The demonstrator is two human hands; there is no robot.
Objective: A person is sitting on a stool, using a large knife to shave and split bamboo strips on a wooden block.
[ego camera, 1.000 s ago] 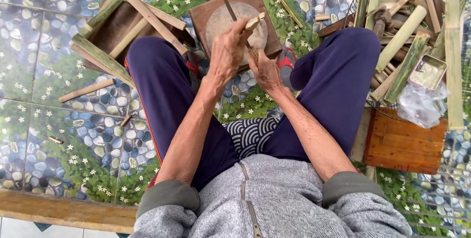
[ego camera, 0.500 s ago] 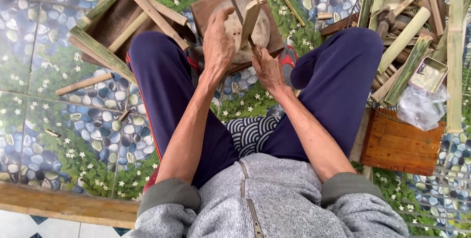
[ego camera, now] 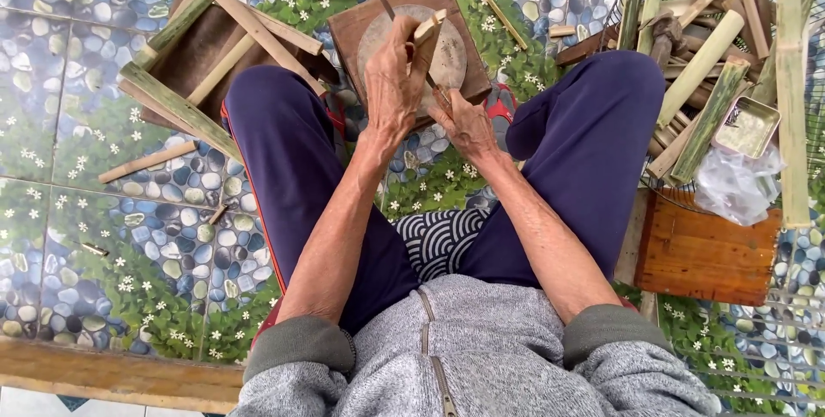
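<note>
Head view is looking straight down on a short bamboo piece (ego camera: pixel 427 34), pale on its cut face, which is standing tilted over a round chopping block (ego camera: pixel 447 60). The left hand (ego camera: pixel 394 82) is closing around this piece from the left, fingers curled over it, so most of its length is hidden behind the knuckles and only the upper end is showing. A thin dark blade or rod (ego camera: pixel 387 6) is sticking up past the left hand's fingers; its lower part is covered, and what it is exactly is hard to make out. The right hand (ego camera: pixel 467 123) is sitting just beside the left, below the bamboo piece, with fingers bent inward; it is probably gripping a handle, yet the palm is facing away and I cannot tell what it has hold of.

The block is resting on a brown wooden board (ego camera: pixel 361 26), partly hidden by both hands. Dark blue trousers (ego camera: pixel 292 150) are spreading out on either side, and a grey zip jacket (ego camera: pixel 464 357) is filling the bottom edge. At left, a wooden box (ego camera: pixel 198 47) with bamboo strips (ego camera: pixel 176 107) across it is lying on the pebble-patterned floor (ego camera: pixel 86 236). At right, a heap of green bamboo lengths (ego camera: pixel 700 64) is running out of frame, beside a small metal tray (ego camera: pixel 746 125), a crumpled clear plastic bag (ego camera: pixel 735 185) and a reddish wooden stool (ego camera: pixel 705 249).
</note>
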